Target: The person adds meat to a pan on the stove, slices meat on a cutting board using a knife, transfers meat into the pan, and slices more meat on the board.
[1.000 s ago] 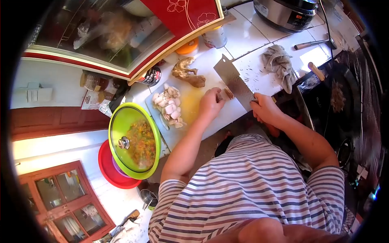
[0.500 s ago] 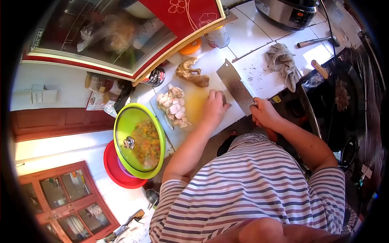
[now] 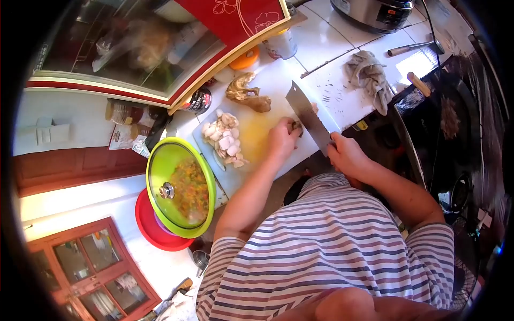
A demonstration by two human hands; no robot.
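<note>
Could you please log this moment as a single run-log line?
left hand: steadies meat piece | right hand: grips cleaver | surface: cutting board

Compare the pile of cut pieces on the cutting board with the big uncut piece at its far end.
The cut pieces are pale pink-white; the uncut piece is tan-brown. The cut pieces are many small chunks heaped together; the uncut piece is one long, irregular lump. Both lie on the cutting board, and neither hand touches them.

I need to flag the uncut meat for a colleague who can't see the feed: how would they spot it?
Start at the white cutting board on the tiled counter. At its far edge, under the red cabinet door, lies a large brownish, knobbly chunk of meat. Unlike the pale diced pieces heaped nearby, it is whole and darker.
</note>
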